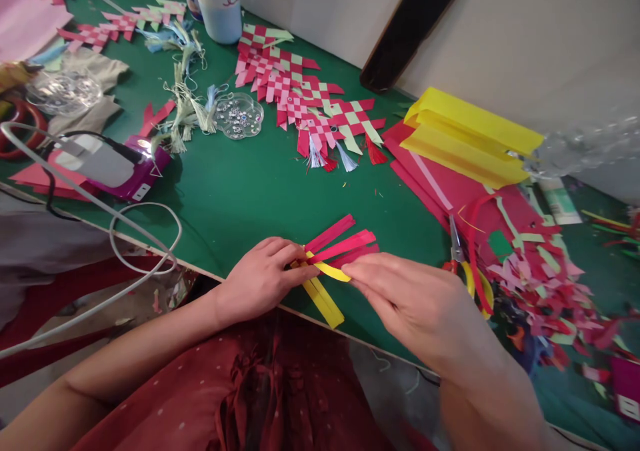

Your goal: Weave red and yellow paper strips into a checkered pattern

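Near the table's front edge, my left hand [267, 267] pinches the joined part of red paper strips [345, 237] and yellow paper strips [325, 302]. The red strips fan out to the upper right, and two yellow ones point down to the right. My right hand [405, 291] is closed on the end of another yellow strip [333, 272], which bends slightly across the red ones. Where the strips cross, my left fingers hide them. Finished woven paper fish [310, 97] in pink, red and pale green lie in a row beyond my hands.
Scissors [457, 247] with yellow handles lie right of my hand, by a heap of paper scraps [545, 291]. Folded yellow paper [465, 137] rests on red sheets [425, 177]. A phone [410, 27] leans at the back. Eyelets fill a clear dish [239, 115]; a white cable [145, 237] loops at left.
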`<state>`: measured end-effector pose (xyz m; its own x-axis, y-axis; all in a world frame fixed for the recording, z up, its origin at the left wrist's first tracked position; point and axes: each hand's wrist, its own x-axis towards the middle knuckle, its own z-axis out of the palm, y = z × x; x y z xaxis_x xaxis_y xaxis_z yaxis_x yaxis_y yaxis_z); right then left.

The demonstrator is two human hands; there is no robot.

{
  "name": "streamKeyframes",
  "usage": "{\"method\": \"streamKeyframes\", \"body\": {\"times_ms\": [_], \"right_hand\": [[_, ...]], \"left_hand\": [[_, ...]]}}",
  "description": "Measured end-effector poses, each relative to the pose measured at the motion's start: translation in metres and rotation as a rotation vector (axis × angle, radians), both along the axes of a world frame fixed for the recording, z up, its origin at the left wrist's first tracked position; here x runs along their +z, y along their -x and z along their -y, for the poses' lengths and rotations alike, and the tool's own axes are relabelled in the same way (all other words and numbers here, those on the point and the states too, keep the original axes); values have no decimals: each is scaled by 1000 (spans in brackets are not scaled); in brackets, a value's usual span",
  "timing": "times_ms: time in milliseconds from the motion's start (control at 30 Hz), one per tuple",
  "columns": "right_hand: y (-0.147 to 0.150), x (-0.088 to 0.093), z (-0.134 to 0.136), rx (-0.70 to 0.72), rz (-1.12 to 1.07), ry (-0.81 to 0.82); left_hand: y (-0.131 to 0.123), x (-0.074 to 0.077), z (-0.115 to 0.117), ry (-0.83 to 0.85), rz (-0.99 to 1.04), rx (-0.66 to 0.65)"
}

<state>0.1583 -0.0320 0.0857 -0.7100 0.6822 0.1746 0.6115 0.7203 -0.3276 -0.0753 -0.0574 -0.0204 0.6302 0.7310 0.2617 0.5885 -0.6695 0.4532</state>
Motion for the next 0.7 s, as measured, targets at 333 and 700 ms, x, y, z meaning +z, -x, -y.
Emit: {"method": "streamKeyframes", "body": {"times_ms": [333, 700], "right_hand": [[-18, -31, 37, -136, -43, -100], [-41, -69, 50, -274, -228, 297]], "left_hand": [[1, 0, -1, -19, -8, -12], [0, 5, 1, -38, -143, -31]]}}
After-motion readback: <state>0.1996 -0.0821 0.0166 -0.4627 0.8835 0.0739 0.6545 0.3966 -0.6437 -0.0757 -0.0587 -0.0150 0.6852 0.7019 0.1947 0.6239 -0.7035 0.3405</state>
